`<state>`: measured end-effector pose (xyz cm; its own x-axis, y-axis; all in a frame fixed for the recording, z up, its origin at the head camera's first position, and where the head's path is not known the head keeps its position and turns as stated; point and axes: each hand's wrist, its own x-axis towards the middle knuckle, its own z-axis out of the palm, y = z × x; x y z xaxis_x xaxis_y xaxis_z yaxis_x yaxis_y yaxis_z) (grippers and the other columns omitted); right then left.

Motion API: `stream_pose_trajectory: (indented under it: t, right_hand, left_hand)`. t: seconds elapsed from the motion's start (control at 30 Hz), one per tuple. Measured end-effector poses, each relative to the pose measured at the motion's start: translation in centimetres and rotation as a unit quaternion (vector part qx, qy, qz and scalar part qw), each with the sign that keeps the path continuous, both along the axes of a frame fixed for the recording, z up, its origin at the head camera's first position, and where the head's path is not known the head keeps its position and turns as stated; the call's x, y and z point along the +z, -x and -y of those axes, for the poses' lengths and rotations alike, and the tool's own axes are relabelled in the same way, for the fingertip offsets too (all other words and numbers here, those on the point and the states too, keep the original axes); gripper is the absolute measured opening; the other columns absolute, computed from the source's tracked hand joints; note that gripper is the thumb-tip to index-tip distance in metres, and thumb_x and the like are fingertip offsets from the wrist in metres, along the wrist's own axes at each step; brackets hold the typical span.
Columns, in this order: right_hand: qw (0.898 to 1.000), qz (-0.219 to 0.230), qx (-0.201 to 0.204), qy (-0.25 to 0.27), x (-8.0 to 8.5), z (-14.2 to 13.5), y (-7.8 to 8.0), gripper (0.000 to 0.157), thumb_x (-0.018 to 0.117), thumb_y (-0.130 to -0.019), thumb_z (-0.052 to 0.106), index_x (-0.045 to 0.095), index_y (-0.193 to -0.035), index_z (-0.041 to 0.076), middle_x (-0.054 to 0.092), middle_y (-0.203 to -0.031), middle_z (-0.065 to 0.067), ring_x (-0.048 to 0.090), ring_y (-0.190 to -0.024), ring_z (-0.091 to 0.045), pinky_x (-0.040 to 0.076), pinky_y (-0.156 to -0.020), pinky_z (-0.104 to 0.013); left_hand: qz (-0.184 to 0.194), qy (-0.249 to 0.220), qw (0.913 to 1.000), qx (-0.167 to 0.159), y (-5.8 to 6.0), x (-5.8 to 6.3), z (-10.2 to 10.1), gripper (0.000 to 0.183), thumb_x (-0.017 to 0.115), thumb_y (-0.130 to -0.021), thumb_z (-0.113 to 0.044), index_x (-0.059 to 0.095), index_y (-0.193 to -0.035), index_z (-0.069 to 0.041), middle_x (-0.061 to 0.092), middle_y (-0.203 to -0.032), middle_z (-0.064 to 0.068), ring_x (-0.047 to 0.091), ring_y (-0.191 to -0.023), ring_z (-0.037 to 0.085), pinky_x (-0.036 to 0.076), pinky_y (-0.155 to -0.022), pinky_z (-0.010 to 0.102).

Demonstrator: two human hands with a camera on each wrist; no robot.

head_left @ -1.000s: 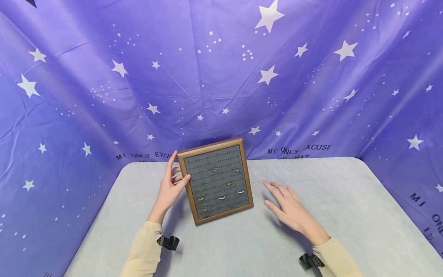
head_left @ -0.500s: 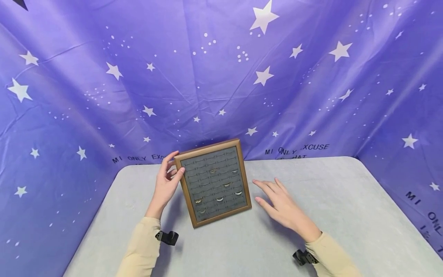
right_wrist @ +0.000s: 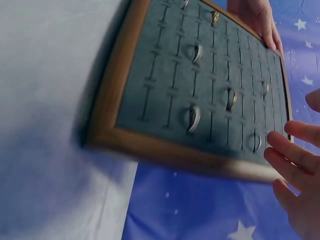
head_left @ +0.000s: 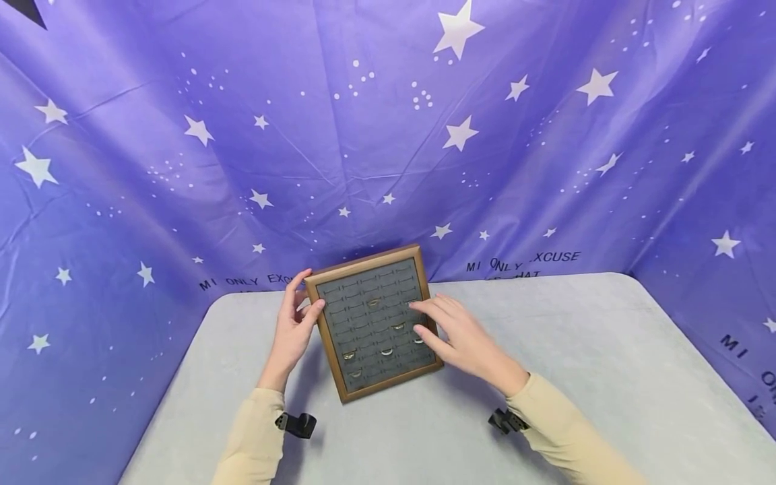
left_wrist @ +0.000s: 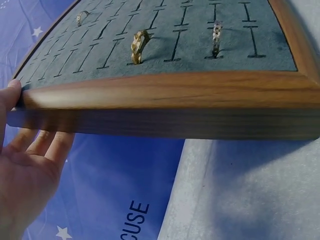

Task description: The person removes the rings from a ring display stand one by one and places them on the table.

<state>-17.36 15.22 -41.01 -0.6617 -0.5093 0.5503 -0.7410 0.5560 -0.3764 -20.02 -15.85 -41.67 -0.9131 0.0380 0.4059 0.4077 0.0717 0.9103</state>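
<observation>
Leaning at a tilt in the far half of the grey table, one wooden-framed tray is gripped at its left edge by the left hand, thumb on the front, fingers behind. Seven rings, gold and silver in tone, are seated in its slotted dark cushion. The right hand is held over the right edge, fingers released and loosely extended; whether the upper right ring is touched cannot quite be told. Purple star-printed cloth is hung behind.
</observation>
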Motion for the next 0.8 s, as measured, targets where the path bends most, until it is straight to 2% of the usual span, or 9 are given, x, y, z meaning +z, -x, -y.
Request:
stream_pose_trajectory:
  t: [0.17, 0.23, 0.47, 0.6, 0.8]
  right_hand:
    - [0.999, -0.029, 0.031, 0.019, 0.6, 1.6, 1.2, 0.032, 0.059, -0.096, 0.021, 0.061, -0.124, 0.003, 0.062, -0.117, -0.004, 0.056, -0.110, -0.020, 0.044, -0.096, -0.039]
    - [0.998, -0.036, 0.038, 0.023, 0.7, 2.2, 1.6, 0.031, 0.060, -0.095, 0.019, 0.062, -0.121, 0.003, 0.062, -0.116, -0.004, 0.056, -0.108, -0.019, 0.045, -0.095, -0.038]
    - [0.997, -0.049, 0.051, 0.032, 0.8, 3.7, 2.7, 0.025, 0.061, -0.093, 0.015, 0.065, -0.116, 0.004, 0.063, -0.112, -0.003, 0.057, -0.105, -0.018, 0.047, -0.090, -0.035]
    - [0.996, -0.059, 0.052, 0.038, 0.9, 4.6, 3.2, 0.024, 0.063, -0.092, 0.015, 0.067, -0.113, 0.005, 0.063, -0.109, -0.002, 0.056, -0.103, -0.018, 0.047, -0.089, -0.035]
    - [0.995, -0.034, 0.055, 0.070, 0.9, 5.7, 3.8, 0.021, 0.066, -0.090, 0.014, 0.067, -0.110, 0.007, 0.064, -0.109, -0.001, 0.055, -0.103, -0.019, 0.045, -0.089, -0.037]
  left_hand:
    - [-0.008, 0.005, 0.9999, 0.008, -1.0, 1.3, -0.6, 0.055, 0.054, -0.096, 0.004, 0.031, -0.146, -0.001, 0.055, -0.117, 0.026, 0.065, -0.078, 0.013, 0.051, -0.065, 0.020]
    - [-0.011, 0.007, 0.9999, 0.009, -1.3, 1.7, -0.8, 0.054, 0.054, -0.096, 0.004, 0.031, -0.145, 0.000, 0.054, -0.117, 0.027, 0.065, -0.080, 0.013, 0.051, -0.066, 0.020]
    - [0.000, 0.000, 0.9998, 0.018, -1.6, 1.8, -0.9, 0.054, 0.053, -0.097, 0.003, 0.032, -0.146, -0.002, 0.055, -0.116, 0.025, 0.066, -0.082, 0.014, 0.052, -0.068, 0.022]
    - [-0.012, 0.012, 0.9996, 0.024, -1.6, 1.8, -1.0, 0.054, 0.053, -0.097, 0.003, 0.032, -0.146, -0.003, 0.054, -0.118, 0.028, 0.065, -0.082, 0.015, 0.052, -0.068, 0.021]
    - [-0.028, 0.033, 0.9983, 0.039, -1.5, 1.7, -1.3, 0.053, 0.053, -0.097, 0.002, 0.033, -0.146, -0.004, 0.053, -0.122, 0.030, 0.063, -0.081, 0.019, 0.051, -0.068, 0.021]
